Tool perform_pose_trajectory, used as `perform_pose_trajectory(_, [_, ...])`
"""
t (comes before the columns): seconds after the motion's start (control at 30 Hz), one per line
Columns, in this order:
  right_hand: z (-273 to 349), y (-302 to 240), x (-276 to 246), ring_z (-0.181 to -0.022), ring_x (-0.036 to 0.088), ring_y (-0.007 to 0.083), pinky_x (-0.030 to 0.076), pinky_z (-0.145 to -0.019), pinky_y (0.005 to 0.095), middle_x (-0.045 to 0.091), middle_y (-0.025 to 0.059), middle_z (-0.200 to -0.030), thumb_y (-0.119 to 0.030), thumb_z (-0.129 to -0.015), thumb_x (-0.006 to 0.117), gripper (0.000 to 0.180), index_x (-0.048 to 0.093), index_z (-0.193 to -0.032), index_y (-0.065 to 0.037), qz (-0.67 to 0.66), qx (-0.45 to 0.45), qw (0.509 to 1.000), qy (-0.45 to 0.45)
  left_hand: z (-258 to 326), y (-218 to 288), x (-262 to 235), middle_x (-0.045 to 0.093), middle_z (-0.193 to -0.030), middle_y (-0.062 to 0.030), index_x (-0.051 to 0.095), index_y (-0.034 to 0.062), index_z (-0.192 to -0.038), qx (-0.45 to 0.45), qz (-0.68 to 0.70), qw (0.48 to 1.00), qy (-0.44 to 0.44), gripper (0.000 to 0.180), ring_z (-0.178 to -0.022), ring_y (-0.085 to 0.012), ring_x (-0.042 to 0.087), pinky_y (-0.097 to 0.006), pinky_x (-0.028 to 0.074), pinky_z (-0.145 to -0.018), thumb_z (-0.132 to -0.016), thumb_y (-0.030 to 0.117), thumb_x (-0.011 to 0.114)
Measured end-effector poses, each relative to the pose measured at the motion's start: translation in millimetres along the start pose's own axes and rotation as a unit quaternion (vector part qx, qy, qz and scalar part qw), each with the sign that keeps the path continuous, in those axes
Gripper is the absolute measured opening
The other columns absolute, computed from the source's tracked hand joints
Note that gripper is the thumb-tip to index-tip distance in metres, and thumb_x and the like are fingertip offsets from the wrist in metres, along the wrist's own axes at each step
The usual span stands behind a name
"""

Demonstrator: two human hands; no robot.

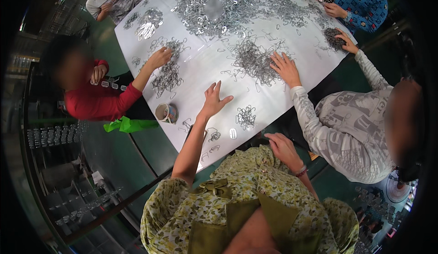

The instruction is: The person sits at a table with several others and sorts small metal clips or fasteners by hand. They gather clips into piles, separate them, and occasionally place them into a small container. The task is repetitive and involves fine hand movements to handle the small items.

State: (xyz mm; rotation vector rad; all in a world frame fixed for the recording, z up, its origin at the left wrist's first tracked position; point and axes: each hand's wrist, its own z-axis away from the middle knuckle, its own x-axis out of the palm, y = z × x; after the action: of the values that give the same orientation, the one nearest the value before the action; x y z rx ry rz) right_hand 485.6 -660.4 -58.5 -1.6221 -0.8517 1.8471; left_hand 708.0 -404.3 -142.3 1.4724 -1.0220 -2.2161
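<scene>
My left hand [215, 101] reaches over the white tabletop with its fingers spread and nothing between them. My right hand [284, 150] is at the near table edge, close to my body, its fingers stretched out and apparently holding nothing. Between my hands lies a small pile of bent wire pieces [246, 117]. A flat silver oval piece with slots [233, 133] lies just left of that pile. More loose wire pieces [213, 135] lie beside my left forearm. A dark flat edge shows partly behind that forearm; I cannot make out what it is.
A cup [167, 113] stands at the table's left edge. Larger wire heaps [258, 62] cover the white table [205, 64]. Co-workers sit around: one in red [98, 101] at left, one in grey-white [351, 126] at right, others at the far side, their hands among the heaps.
</scene>
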Motion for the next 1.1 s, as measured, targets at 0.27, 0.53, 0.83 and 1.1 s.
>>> perform_pose_trajectory(0.27, [64, 22, -12, -0.086, 0.060, 0.0376, 0.049, -0.074, 0.0437, 0.063, 0.0169, -0.090, -0.002, -0.087, 0.055, 0.023, 0.065, -0.107, -0.005, 0.001, 0.141, 0.989, 0.050, -139, 23, 35, 0.007, -0.151, -0.0351, 0.007, 0.0279, -0.153, -0.091, -0.026, 0.995, -0.038, 0.121, -0.137, -0.0534, 0.013, -0.058, 0.030, -0.106, -0.063, 0.044, 0.085])
perform_pose_trajectory(0.53, [78, 15, -26, -0.083, 0.060, 0.0377, 0.048, -0.072, 0.0430, 0.062, 0.0181, -0.088, -0.001, -0.086, 0.056, 0.024, 0.065, -0.107, -0.005, -0.015, 0.196, 0.977, 0.081, -205, 91, 64, -0.006, -0.159, -0.0177, 0.012, 0.0481, -0.147, -0.130, -0.222, 0.964, -0.066, 0.127, -0.140, -0.0512, 0.012, -0.066, 0.042, -0.091, -0.052, 0.027, 0.093])
perform_pose_trajectory(0.83, [79, 20, -31, -0.084, 0.059, 0.0389, 0.048, -0.072, 0.0441, 0.062, 0.0181, -0.089, -0.001, -0.085, 0.056, 0.024, 0.065, -0.107, -0.005, -0.031, 0.192, 0.978, 0.075, -186, 65, 96, 0.042, -0.128, -0.0177, 0.057, 0.0163, -0.114, 0.030, -0.214, 0.976, 0.008, 0.058, -0.118, -0.0480, 0.042, -0.055, 0.051, -0.083, -0.062, 0.016, 0.084])
perform_pose_trajectory(1.1, [73, 23, -40, -0.084, 0.059, 0.0385, 0.047, -0.074, 0.0447, 0.062, 0.0185, -0.089, -0.003, -0.086, 0.056, 0.022, 0.066, -0.106, -0.004, -0.021, 0.157, 0.987, 0.037, -185, 76, 78, 0.065, -0.080, -0.0183, 0.060, -0.0008, -0.092, 0.023, 0.055, 0.994, 0.095, 0.028, -0.079, -0.0329, 0.065, -0.042, 0.050, -0.074, -0.071, 0.012, 0.073])
